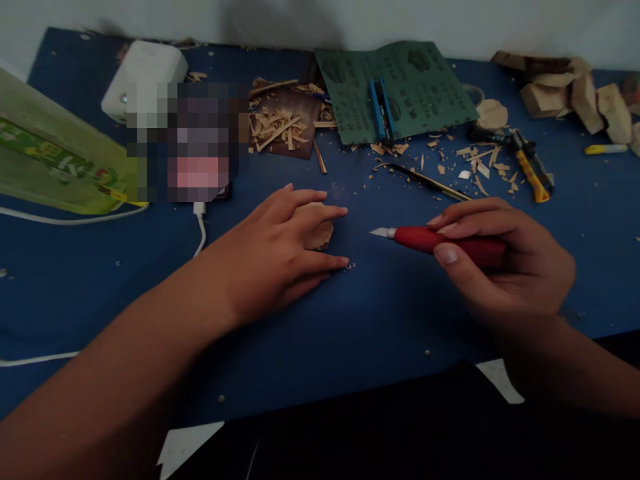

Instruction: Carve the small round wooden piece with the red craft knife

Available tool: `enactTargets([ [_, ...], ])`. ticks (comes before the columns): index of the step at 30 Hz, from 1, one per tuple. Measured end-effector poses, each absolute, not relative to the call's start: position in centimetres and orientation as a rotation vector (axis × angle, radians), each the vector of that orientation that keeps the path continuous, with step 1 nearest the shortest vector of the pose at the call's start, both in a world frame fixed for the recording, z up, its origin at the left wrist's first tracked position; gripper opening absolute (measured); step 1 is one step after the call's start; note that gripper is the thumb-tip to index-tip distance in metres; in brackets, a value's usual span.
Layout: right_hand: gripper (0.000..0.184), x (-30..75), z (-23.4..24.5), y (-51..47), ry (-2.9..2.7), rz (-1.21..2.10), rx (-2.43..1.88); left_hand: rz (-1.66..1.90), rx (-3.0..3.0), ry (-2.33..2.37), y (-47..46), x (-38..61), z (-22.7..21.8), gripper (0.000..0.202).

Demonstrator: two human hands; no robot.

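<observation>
Lying at far left: a green box (55, 153), a white charger (143, 80) and a white cable (201, 230) on the blue desk (395, 320); a blurred object beside them cannot be made out.
Left hand (270, 257): grip open, fingers spread over the wood piece.
Wood piece (321, 235): flat on the desk, beneath the left fingers.
Back centre: wood shavings on a brown pad (285, 117), beside green sandpaper (395, 90).
Right hand (510, 270): grip closed around a red craft knife (440, 241), blade pointing left toward the wood, near but not touching.
Far right: a yellow utility knife (533, 163) and wood blocks (565, 93).
</observation>
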State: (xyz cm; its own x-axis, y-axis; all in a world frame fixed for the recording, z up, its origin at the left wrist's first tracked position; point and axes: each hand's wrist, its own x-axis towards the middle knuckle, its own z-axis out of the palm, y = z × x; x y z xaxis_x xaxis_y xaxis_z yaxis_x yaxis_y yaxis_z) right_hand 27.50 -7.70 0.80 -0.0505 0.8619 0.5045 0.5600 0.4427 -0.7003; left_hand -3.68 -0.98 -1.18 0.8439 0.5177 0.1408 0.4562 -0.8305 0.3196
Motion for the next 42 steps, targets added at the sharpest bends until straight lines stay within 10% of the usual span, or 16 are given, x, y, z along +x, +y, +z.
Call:
enactTargets([
  [42,0.023,27.9,1.1,-7.9,-1.836,0.513,-1.175,0.46,2.663,0.647,-1.6,-2.4,-1.8,0.008],
])
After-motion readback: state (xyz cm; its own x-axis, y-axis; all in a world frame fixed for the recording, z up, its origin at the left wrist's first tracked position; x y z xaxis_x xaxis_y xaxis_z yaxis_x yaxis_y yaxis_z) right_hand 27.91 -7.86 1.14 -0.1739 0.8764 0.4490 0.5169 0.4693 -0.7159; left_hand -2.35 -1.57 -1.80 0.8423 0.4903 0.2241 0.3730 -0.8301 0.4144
